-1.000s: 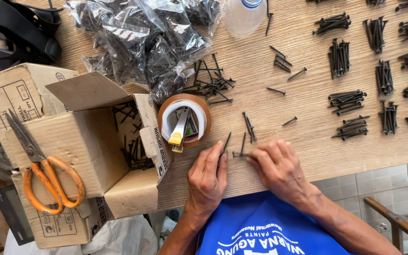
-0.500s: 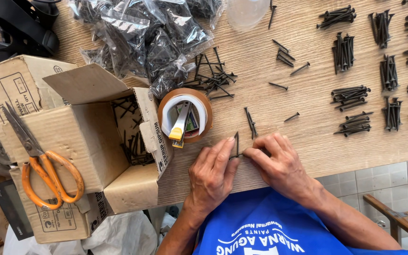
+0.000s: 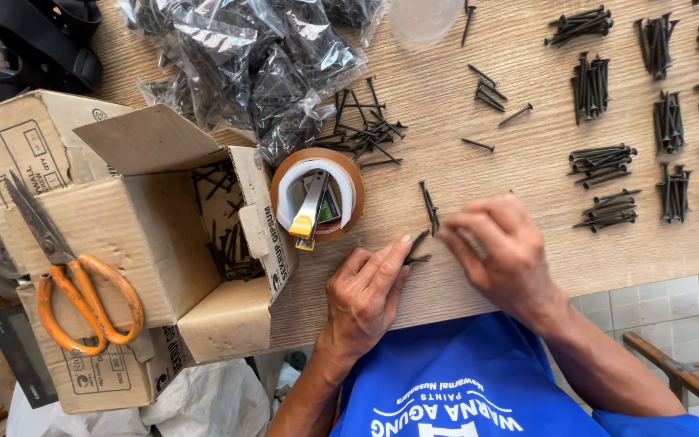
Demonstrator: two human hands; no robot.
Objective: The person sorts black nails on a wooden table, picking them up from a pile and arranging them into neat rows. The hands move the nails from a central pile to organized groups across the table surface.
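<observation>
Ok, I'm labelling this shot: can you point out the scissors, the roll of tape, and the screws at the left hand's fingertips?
scissors point(image 3: 82, 291): head view, on the orange handle loops.
roll of tape point(image 3: 317, 158): head view, on the brown outer rim.
screws point(image 3: 418, 245): head view, on the dark shanks at the left hand point(image 3: 363, 295) fingertips.

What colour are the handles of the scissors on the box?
Orange. The scissors lie on the cardboard box, clearest in the head view.

Workshop bench — sorted screw bundles point(image 3: 600, 166).

Left hand point(image 3: 366, 295) and right hand point(image 3: 499, 251) pinch black screws point(image 3: 417, 248) on the wooden table point(image 3: 527, 162).
</observation>
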